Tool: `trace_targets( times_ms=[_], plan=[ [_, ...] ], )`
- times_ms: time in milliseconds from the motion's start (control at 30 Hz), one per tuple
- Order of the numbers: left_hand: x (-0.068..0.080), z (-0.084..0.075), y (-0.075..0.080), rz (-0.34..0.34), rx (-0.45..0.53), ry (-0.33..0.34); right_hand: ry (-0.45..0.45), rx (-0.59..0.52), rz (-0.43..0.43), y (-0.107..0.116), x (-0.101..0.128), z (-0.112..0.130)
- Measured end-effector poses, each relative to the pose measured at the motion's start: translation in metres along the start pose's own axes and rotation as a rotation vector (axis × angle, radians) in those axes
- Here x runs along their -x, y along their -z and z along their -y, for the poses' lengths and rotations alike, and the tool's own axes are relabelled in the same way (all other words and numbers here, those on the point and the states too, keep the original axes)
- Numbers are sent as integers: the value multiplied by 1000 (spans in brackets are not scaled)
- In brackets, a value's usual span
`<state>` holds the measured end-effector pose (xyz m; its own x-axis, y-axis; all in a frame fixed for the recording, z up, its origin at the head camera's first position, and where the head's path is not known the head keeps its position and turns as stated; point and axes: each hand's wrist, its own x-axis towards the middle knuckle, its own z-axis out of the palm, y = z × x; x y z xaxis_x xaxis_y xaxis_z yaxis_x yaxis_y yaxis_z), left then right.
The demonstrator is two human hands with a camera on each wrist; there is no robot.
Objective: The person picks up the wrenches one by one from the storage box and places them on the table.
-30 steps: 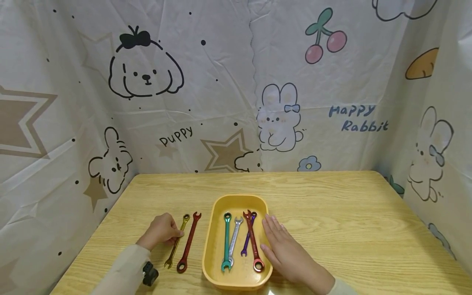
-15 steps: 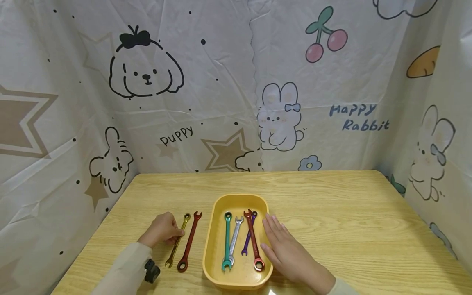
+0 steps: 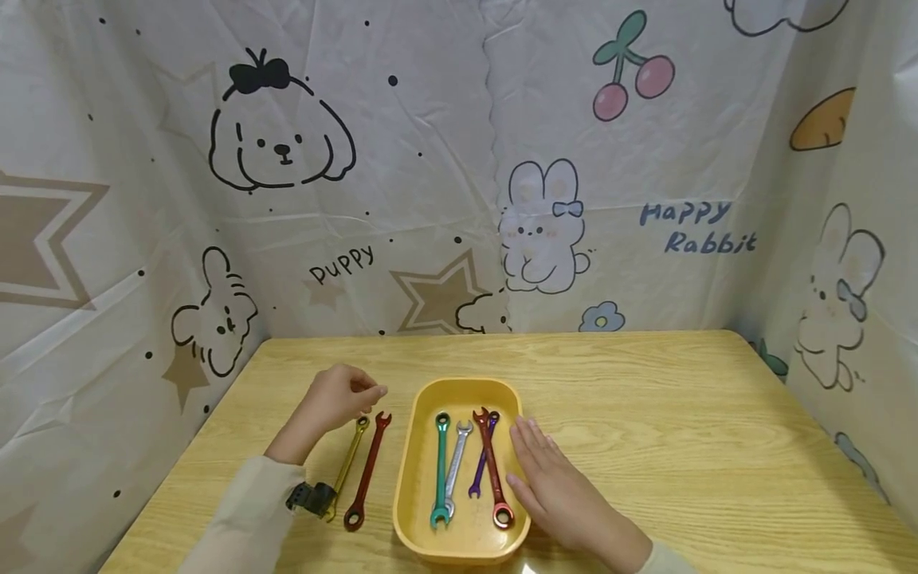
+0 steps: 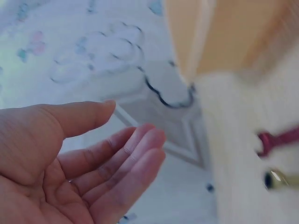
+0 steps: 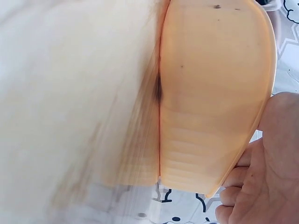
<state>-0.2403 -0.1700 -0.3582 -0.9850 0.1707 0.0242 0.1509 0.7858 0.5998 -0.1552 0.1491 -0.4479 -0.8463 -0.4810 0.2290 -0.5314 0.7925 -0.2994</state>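
Note:
My left hand (image 3: 356, 393) hovers over the table just beyond the ring end of a gold wrench (image 3: 347, 462); its fingers (image 4: 126, 158) are relaxed and hold nothing. A dark red wrench (image 3: 367, 472) lies beside the gold one. The yellow tray (image 3: 412, 478) holds a green wrench (image 3: 441, 470), a silver wrench (image 3: 456, 472), a purple wrench (image 3: 482, 464) and a red wrench (image 3: 494, 474). My right hand (image 3: 545, 474) lies flat against the tray's right wall (image 5: 215, 93), fingers straight.
The wooden table (image 3: 681, 430) is walled by cartoon-print sheets at the back and both sides. A black wrist camera (image 3: 308, 498) sits on my left sleeve, over the gold wrench's lower end.
My left hand has let go of the gold wrench, risen and moved away toward the far side. The wrench stays on the table. My right hand and the tray have not moved.

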Motion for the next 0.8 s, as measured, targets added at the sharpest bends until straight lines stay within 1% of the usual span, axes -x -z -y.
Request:
trace_targets(
  times_ms=[100, 200, 300, 400, 500, 633, 800],
  plan=[
    [-1, -19, -2, 14, 63, -18, 5, -7, -1, 0, 0, -1],
    [-2, -35, -8, 27, 106, -31, 6, -21, 3, 0, 0, -1],
    [-6, -46, -18, 16, 131, -57, 4, -25, 4, 0, 0, -1],
    [-12, -53, -29, 10, 148, -83, 3, -11, 3, 0, 0, -2],
    [-16, -57, -41, 18, 138, -100, 1, 6, 5, -1, -2, -3],
    [-19, -61, -56, 31, 76, -105, -2, 3, 1, -2, -2, -3],
    [-20, -61, -71, 75, 6, -72, -16, -24, 9, -2, -2, -2]
  ],
)
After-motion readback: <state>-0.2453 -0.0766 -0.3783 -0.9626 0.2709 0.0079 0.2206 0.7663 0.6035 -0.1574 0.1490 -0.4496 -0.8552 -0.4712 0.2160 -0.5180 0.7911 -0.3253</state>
